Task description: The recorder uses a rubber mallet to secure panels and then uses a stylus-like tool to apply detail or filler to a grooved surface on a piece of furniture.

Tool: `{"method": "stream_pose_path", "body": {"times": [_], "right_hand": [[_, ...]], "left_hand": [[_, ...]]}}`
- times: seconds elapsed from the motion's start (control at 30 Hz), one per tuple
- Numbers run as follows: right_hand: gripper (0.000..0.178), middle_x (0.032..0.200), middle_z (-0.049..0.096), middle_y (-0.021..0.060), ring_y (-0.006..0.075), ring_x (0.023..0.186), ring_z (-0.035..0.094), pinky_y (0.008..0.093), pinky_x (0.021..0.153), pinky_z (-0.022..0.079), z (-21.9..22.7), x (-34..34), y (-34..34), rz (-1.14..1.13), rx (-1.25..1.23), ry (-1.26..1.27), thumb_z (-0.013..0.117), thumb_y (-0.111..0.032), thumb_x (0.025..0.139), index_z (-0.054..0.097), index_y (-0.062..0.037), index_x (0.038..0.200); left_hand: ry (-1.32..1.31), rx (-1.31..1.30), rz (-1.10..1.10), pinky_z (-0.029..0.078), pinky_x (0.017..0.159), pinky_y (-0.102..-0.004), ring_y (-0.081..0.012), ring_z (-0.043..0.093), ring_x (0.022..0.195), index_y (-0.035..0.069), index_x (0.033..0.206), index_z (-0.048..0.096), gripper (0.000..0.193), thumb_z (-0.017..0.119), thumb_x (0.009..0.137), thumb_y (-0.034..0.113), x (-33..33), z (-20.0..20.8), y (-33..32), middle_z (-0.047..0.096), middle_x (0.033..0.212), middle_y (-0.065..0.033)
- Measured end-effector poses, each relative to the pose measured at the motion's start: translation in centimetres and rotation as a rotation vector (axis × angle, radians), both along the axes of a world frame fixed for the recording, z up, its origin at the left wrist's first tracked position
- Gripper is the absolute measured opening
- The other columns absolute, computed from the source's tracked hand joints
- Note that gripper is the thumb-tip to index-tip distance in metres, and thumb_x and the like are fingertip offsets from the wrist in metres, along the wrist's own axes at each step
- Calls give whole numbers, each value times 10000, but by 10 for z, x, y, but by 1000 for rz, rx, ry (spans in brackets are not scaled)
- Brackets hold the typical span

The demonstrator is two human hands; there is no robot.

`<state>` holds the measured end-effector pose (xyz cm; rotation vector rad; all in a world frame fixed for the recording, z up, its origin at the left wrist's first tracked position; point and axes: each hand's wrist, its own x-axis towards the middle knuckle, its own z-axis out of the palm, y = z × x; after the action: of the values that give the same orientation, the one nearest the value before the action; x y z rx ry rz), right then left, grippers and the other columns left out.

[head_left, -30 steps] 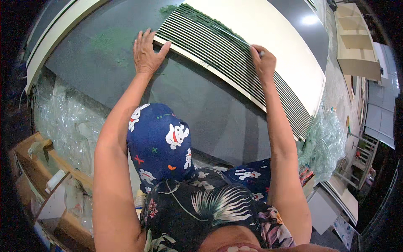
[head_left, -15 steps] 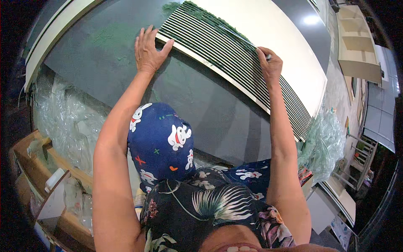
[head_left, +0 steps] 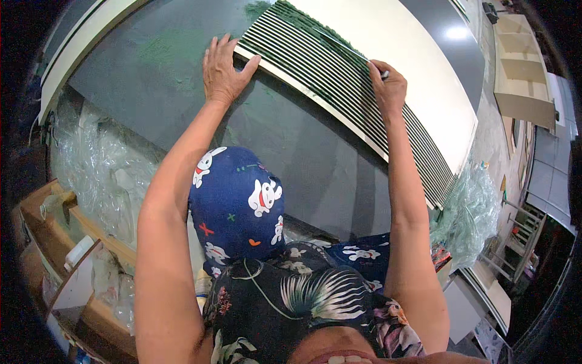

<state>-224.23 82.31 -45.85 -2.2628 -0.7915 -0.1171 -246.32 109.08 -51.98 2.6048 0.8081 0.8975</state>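
A white panel (head_left: 418,51) with a band of dark parallel grooves (head_left: 339,91) lies aslant in front of me. Dark green crumbly material (head_left: 318,27) covers the far upper edge of the grooves. My right hand (head_left: 389,88) pinches a thin, pale, rod-like tool (head_left: 344,45), which reaches up and left along that green edge. What kind of tool it is cannot be made out. My left hand (head_left: 225,71) is open, its fingers spread at the panel's near left corner, thumb against the edge.
Under the panel is a dark grey tabletop (head_left: 303,158) with green dust. Clear plastic wrap (head_left: 100,176) is bunched at the left, more plastic (head_left: 473,212) at the right. Wooden parts (head_left: 91,218) lie lower left; a cream shelf unit (head_left: 522,67) and metal ladder (head_left: 524,233) stand right.
The scene has shifted slightly right and up in the picture. My right hand still grips the tool by the green edge, and my left hand keeps its place at the panel's corner.
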Motion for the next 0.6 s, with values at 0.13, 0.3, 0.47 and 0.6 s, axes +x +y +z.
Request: {"method": "stream_pose_path", "body": {"times": [0.13,0.3,0.47,0.6], "right_hand": [[230,811,705,121,246,717,678,330,681,522,1,-8,51,12,-86,-66,655,-297,870,736,-98,951],[226,827,704,88,297,777,678,381,703,541,4,-19,129,38,-151,-189,598,-366,857,745,-197,888],[157,789,698,69,291,748,671,398,668,526,31,-35,148,58,-1,-167,652,-342,835,742,-219,871],[193,828,702,67,284,761,673,380,696,526,40,-28,107,63,-59,-239,637,-352,850,740,-206,923]], "left_hand": [[42,-32,6,241,1118,-500,-382,349,1346,73,1241,553,638,613,817,546,-1,0,-2,475,1389,-158],[33,-32,3,232,1122,-497,-375,343,1351,78,1249,552,648,610,817,556,4,2,-4,481,1384,-158],[49,-49,16,228,1123,-494,-370,342,1353,76,1250,552,655,613,814,561,-1,3,-5,476,1387,-160],[58,-34,15,237,1120,-493,-372,344,1353,70,1259,543,644,611,824,541,-2,3,-3,469,1395,-157]]}}
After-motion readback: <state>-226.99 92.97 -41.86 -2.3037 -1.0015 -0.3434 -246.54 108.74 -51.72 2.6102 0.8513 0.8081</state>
